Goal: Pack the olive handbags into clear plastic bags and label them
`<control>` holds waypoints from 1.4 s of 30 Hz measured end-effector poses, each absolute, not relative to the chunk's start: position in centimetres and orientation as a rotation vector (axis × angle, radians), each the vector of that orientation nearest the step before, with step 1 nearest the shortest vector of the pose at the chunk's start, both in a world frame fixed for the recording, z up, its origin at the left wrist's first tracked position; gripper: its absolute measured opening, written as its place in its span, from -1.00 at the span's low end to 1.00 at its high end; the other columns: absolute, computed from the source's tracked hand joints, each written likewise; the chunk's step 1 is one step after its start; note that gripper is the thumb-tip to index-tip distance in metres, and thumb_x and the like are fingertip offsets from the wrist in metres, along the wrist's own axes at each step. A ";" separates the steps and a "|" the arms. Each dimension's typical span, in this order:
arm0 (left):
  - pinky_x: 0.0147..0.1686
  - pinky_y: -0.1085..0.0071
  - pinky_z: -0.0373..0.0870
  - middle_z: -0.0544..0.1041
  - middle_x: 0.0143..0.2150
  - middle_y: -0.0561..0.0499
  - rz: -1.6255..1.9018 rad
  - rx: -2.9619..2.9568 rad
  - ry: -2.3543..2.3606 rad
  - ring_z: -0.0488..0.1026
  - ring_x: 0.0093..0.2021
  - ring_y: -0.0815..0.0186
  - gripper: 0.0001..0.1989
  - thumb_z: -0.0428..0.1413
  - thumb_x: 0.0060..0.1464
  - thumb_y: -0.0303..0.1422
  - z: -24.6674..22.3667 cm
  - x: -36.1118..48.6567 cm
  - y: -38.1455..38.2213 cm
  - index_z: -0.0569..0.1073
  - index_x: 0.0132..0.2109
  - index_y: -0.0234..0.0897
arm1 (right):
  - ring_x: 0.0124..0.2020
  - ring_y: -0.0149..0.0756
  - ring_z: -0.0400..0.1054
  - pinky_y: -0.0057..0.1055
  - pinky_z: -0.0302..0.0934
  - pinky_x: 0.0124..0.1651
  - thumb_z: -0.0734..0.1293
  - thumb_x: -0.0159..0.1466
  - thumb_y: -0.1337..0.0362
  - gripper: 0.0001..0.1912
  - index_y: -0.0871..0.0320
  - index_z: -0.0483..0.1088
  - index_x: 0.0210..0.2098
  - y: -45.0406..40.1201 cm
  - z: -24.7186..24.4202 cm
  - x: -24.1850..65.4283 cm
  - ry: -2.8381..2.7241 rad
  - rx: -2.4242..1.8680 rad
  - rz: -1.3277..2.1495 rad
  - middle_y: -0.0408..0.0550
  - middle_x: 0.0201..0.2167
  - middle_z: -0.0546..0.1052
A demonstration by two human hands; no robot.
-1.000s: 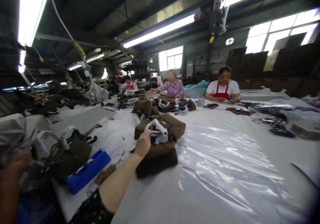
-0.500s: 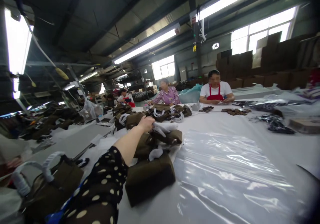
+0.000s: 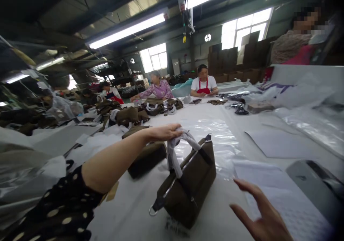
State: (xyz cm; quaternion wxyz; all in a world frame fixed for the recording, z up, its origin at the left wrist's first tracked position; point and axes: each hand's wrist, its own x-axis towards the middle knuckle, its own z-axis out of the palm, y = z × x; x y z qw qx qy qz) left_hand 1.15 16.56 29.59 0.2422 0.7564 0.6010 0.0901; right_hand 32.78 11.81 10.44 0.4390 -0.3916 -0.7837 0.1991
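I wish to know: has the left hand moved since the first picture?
Yes, to the right. The left hand was well left of the clear sheet; now it appears at the sheet's left edge.

My left grip (image 3: 169,131) holds the white-wrapped, curved handle (image 3: 174,162) of a dark olive-brown fabric handbag (image 3: 195,180) at the near side of the white tabletop (image 3: 129,212). My right grip (image 3: 262,214) hovers, spread, to the right. Clear, glossy plastic sheeting (image 3: 224,149) lies farther off.
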 end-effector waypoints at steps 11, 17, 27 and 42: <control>-0.28 0.44 0.23 0.38 -0.19 -0.05 0.582 1.732 1.278 0.29 -0.25 0.31 -0.40 -0.12 0.11 0.06 25.9 5.6 6.7 0.28 0.14 -0.25 | -0.47 -0.34 0.32 -0.41 0.26 -0.36 0.26 0.13 0.37 -0.54 0.08 0.14 0.02 11.0 14.4 28.0 -2.153 -0.678 0.876 -0.20 -0.43 0.42; -0.29 0.43 0.24 0.43 -0.22 -0.03 0.796 1.474 1.099 0.34 -0.28 0.34 -0.43 0.20 -0.05 -0.09 23.3 6.0 6.4 0.32 0.06 -0.26 | 0.03 -0.14 0.23 -0.17 0.23 0.03 0.25 0.18 0.47 -0.58 0.08 0.22 0.02 9.6 14.1 29.6 -2.067 -0.479 0.399 0.07 0.01 0.27; -0.38 0.48 0.23 0.44 -0.37 0.04 0.989 1.310 1.212 0.31 -0.45 0.46 -0.59 0.17 0.00 -0.13 22.0 6.4 6.8 0.42 -0.08 -0.32 | -0.04 -0.12 0.27 -0.01 0.21 0.04 0.26 0.14 0.53 -0.62 0.24 0.26 -0.04 8.0 14.3 31.0 -2.182 0.099 0.284 0.12 -0.09 0.33; -0.43 0.53 0.15 0.32 -0.45 0.12 1.064 1.358 1.189 0.22 -0.46 0.50 -0.61 0.21 -0.03 -0.22 22.1 6.2 6.2 0.41 -0.08 -0.33 | -0.05 -0.24 0.31 -0.35 0.31 -0.06 0.27 0.14 0.55 -0.48 0.14 0.16 0.06 6.5 14.6 30.9 -2.168 -0.059 0.392 0.08 -0.06 0.36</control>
